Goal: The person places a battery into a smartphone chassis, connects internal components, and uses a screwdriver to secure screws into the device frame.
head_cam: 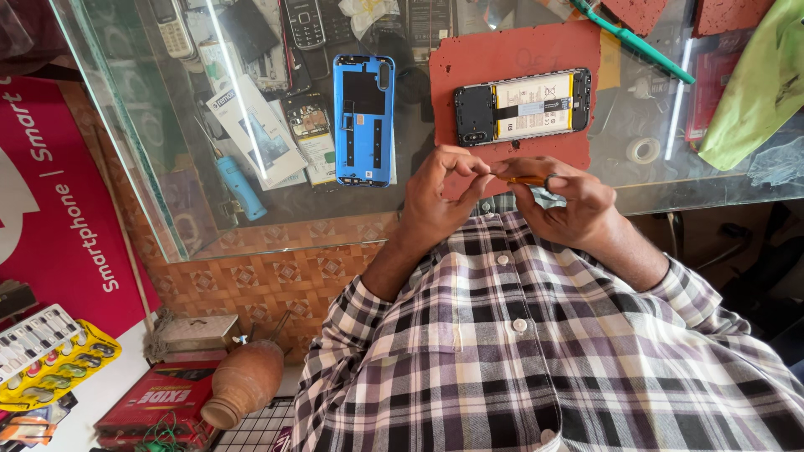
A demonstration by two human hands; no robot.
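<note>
My right hand (571, 203) grips a small orange-handled tool (528, 179) and also pinches a scrap of pale cloth (548, 198). My left hand (437, 191) has its fingertips closed on the tool's tip, just in front of my checked shirt (536, 351). Beyond both hands, a phone with its back removed (523, 105) lies on a red mat (469, 63), its battery showing. The blue back cover (364, 117) rests inner side up on the glass counter (167, 151), to the left of the mat.
A blue-handled screwdriver (241, 186), a green tool (632, 42), a roll of tape (643, 151) and a green cloth (758, 84) are on the glass. Old phones and leaflets lie inside the case. Below left are a clay pot (243, 381) and boxes.
</note>
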